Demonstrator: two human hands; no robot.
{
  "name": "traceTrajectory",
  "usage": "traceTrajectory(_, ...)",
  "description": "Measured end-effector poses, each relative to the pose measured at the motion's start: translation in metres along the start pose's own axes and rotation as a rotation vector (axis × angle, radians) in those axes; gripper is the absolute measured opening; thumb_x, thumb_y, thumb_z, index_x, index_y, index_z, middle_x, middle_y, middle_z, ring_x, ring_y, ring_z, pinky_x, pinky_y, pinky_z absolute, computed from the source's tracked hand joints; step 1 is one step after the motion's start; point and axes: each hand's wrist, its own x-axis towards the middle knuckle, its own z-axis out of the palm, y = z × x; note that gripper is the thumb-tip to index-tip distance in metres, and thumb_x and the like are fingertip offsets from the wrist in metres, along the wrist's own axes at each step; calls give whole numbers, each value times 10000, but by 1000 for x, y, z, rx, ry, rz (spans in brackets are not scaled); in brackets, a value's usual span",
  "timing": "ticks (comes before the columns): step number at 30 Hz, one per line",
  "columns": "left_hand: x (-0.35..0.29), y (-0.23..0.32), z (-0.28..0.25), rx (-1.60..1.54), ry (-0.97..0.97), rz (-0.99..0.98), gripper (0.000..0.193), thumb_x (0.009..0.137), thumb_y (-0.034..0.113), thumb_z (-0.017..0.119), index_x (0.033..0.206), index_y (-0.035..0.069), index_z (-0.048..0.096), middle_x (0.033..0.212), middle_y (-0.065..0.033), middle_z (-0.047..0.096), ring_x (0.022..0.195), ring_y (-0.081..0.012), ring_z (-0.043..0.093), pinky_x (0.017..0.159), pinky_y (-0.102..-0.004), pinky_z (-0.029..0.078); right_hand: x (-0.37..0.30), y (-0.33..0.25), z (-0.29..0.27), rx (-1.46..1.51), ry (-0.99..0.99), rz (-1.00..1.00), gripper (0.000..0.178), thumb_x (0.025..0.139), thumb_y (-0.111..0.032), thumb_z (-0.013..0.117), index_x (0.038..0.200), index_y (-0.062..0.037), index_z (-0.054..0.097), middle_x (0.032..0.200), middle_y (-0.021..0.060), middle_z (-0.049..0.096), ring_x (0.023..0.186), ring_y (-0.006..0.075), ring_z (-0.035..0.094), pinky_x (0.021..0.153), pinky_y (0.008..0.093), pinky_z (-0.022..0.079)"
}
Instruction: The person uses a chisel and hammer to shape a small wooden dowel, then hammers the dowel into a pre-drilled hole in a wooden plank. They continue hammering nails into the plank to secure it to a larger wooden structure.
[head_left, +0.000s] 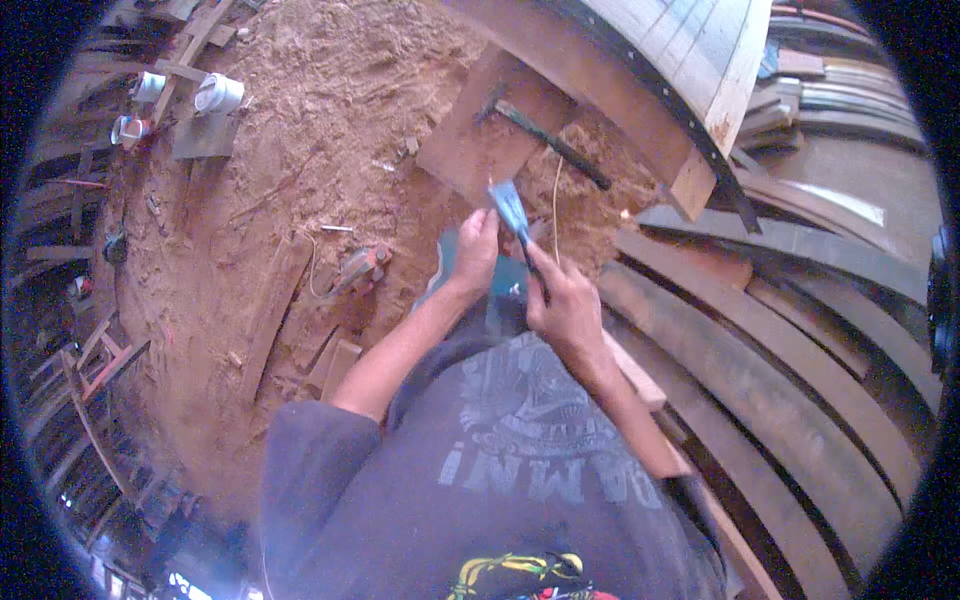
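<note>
My right hand (566, 300) is wrapped round the dark handle of a putty knife (511, 207). The flared blade looks bluish and points up and away from me. Just left of the blade, my left hand (477, 248) is closed, thumb and fingers together. Whatever it may hold is hidden. Both hands are in front of my dark printed shirt, with something teal (510, 278) below and between them. Beyond the blade, a hammer (552, 143) with a long dark handle lies on a brown board (470, 140).
A curved wooden hull-like structure (640, 85) rises ahead on the right. Long planks (760, 370) are stacked at my right. On the dusty ground at left lie a corded power tool (358, 270) and wood pieces (275, 315). A white bucket (218, 93) stands far left.
</note>
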Motion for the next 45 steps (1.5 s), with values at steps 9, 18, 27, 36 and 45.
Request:
traceTrajectory(9,-6,6,3,-8,62,-31,279,1135,281,509,994,78,638,828,12,647,688,-93,593,633,-277,504,-4,0,-2,35,-64,40,485,952,-167,676,1436,-160,641,1035,275,701,937,464,704,845,548,566)
traceTrajectory(18,-5,-3,-7,57,46,-30,265,1119,290,556,1006,72,655,847,-2,675,712,-83,615,636,-273,516,12,-6,-4,-28,-88,56,471,960,-176,677,1430,-162,652,1031,280,693,936,472,705,850,543,565)
traceTrajectory(27,-40,45,-36,543,-56,249,230,1045,267,683,1046,37,695,833,-70,735,748,-146,707,680,-302,554,24,44,-10,823,-200,390,454,958,-232,767,1323,15,658,816,53,689,668,144,655,598,318,513)
traceTrajectory(36,-82,108,-37,763,2,566,225,949,195,807,1106,45,745,975,-107,774,875,-184,729,781,-331,574,87,-20,-22,920,-113,106,353,912,-194,830,1154,-28,633,902,45,717,733,119,666,651,277,543)
traceTrajectory(45,-92,99,-21,681,184,415,224,961,207,785,1106,37,795,1021,-104,783,899,-184,731,818,-321,568,105,17,-28,810,15,-95,310,878,-147,852,1089,-30,657,916,51,743,817,126,697,757,295,565)
